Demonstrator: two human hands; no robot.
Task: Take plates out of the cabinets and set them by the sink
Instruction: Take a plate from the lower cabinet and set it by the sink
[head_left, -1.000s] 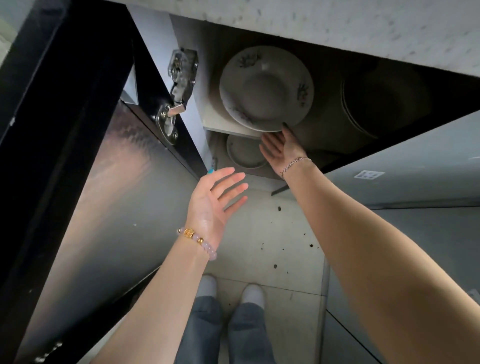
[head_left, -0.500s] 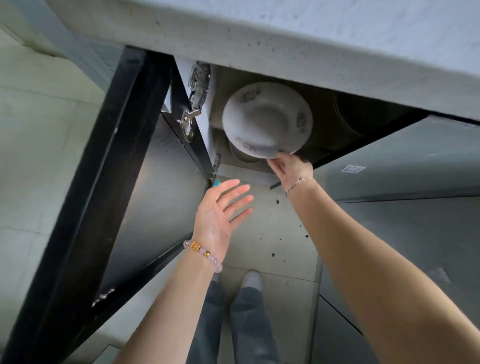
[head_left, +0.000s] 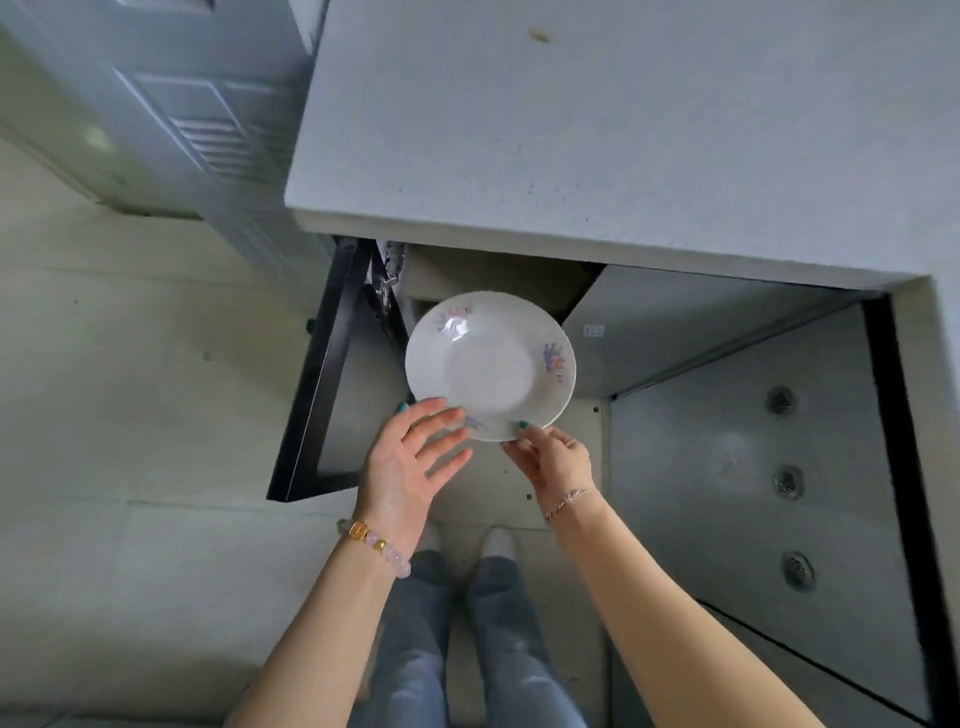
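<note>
While the big grey counter spreads out far beyond the left hand and the right hand, no sink shows on it, so I cannot tell where the set-down spot is. The black door hangs open just past the left hand. The dark cabinet sits beyond the fingertips, and I cannot see if more plates wait inside.

The plate is white with little flowers. It is face up in the air, just beyond both hands and out of the cabinet. So the taking-out part looks done for this one plate. The carrying and the setting down are left.

The right hand pinches the near rim, with the thumb on top and the fingers hidden below. The left hand is spread wide at the rim, close beside the right hand, and I cannot tell if it touches. I think the plate must next go up onto the counter, and it is not set down yet
</note>
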